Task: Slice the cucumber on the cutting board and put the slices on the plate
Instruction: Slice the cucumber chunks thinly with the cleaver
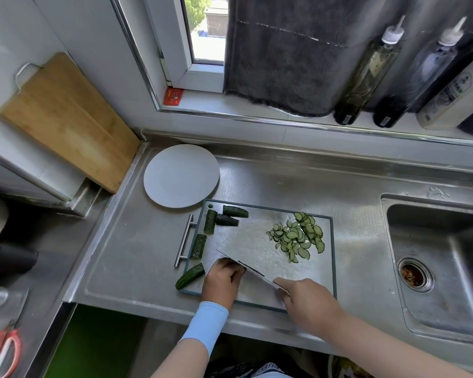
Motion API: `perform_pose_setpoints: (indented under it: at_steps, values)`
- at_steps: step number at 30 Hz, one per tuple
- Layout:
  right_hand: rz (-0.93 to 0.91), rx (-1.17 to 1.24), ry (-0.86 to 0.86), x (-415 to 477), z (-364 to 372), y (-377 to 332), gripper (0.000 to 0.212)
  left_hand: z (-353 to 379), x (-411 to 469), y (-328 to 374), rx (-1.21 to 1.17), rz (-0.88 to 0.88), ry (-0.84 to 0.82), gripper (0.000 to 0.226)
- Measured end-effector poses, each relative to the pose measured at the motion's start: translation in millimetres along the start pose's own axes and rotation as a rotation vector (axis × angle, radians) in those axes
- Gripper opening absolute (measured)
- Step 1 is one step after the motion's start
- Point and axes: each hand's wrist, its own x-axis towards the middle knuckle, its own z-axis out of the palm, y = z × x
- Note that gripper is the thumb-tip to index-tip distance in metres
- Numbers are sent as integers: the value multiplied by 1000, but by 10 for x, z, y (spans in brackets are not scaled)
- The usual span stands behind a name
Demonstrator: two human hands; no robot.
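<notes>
low in the frame's centre, the right hand (306, 298) is closed around the handle of a cleaver (253, 279) whose blade stands beside the curled left hand (221, 281), pressed on the steel cutting board (251, 244); what lies under its fingers is hidden. cucumber chunks (209, 236) line the board's left edge, thin slices (298, 236) sit toward its right. the white plate (180, 175), upper left of the board, is bare.
</notes>
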Motion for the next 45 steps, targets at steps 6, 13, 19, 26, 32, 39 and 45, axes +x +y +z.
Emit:
perform_pose_setpoints:
  at_steps: [6, 13, 19, 26, 32, 39, 45]
  values:
    - [13, 30, -52, 153, -16, -138, 18, 5, -6, -3, -17, 9, 22, 22]
    - [10, 34, -76, 337, -80, -320, 18, 53, -26, -55, -31, 35, 43, 22]
    - [-5, 37, -52, 269, -46, -264, 13, 58, -35, -58, -33, 22, 64, 22]
    - [0, 13, -4, 44, -24, -110, 33, 31, -14, -50, 12, 63, 72, 13]
    - [16, 31, 1, -17, 25, 10, 30, 25, -15, -37, -6, 41, 56, 20]
    - [29, 56, -33, 121, 10, -121, 23, 29, -15, -35, 5, 33, 67, 22]
    - [16, 54, -55, 297, -9, -331, 18, 54, -43, -47, 12, 15, 75, 23]
